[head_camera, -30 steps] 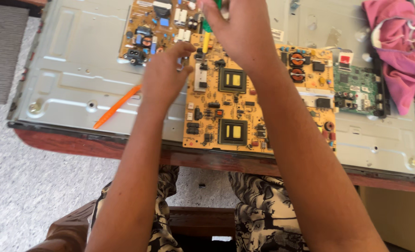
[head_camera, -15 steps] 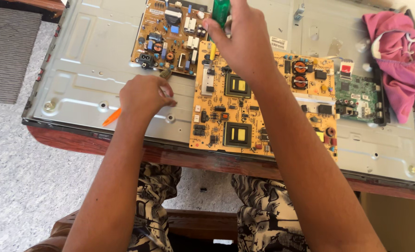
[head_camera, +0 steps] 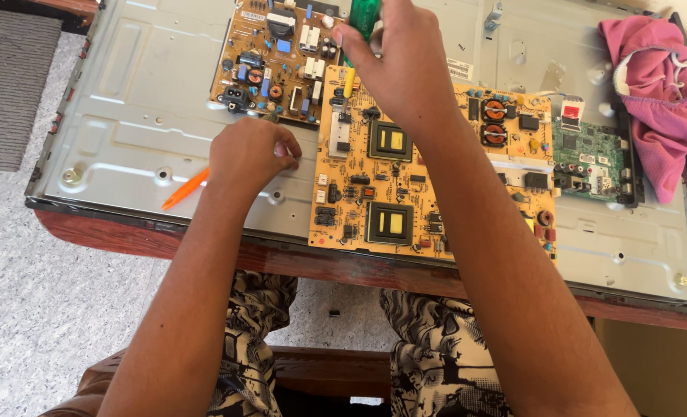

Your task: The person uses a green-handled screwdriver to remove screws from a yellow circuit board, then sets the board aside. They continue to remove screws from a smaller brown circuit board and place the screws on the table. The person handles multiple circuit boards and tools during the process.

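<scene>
Screwdriver unmoved; left hand lower.

green screwdriver, yellow circuit board

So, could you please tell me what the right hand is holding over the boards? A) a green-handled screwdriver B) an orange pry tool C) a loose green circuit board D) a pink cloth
A: the right hand is closed around a green-handled screwdriver, its tip at the large yellow circuit board.
</scene>
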